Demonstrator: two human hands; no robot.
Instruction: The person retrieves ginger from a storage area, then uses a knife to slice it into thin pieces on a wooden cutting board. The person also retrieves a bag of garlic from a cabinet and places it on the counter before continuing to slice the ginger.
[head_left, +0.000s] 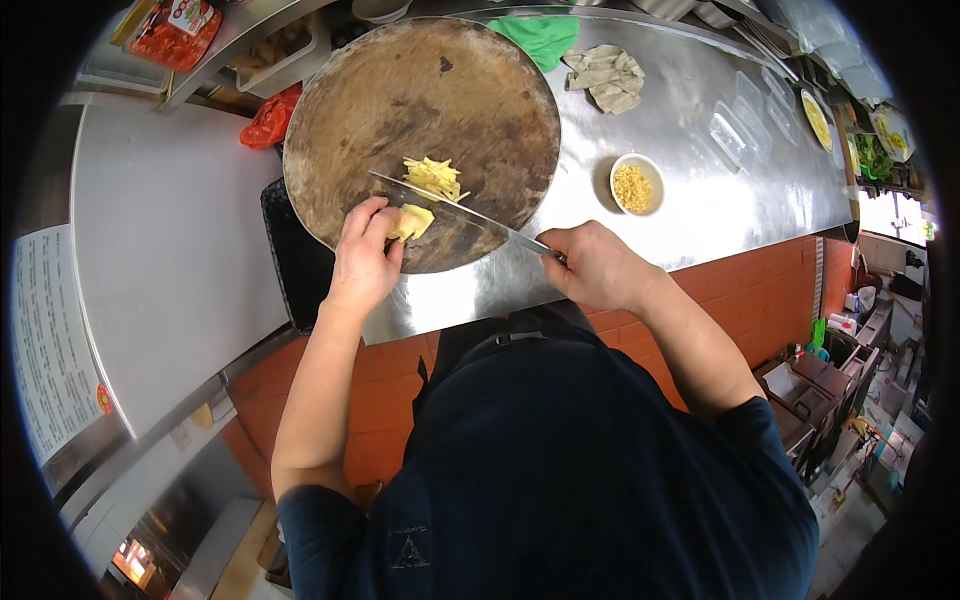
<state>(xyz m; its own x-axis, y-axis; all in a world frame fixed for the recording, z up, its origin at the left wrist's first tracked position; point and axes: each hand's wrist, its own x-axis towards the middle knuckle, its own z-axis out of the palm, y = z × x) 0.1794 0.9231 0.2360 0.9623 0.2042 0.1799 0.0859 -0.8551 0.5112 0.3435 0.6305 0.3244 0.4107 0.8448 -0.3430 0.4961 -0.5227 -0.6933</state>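
Note:
My right hand (600, 264) grips the handle of a kitchen knife (480, 219), whose blade slants across the lower part of a round wooden chopping block (420, 90). Under the fingers of my left hand (366, 255) is a peeled yellow piece that looks like ginger (412, 223), held against the block on the near side of the blade. Just beyond the blade lies a small heap of thin yellow shreds (433, 176). Where the cutting edge meets the piece is hard to make out.
A white bowl of minced yellow bits (632, 187) stands right of the block on the steel counter (675, 112). Behind it lie a crumpled beige cloth (606, 79) and a green cloth (541, 37). A red plastic bag (271, 118) and a black tray (289, 262) flank the block's left side.

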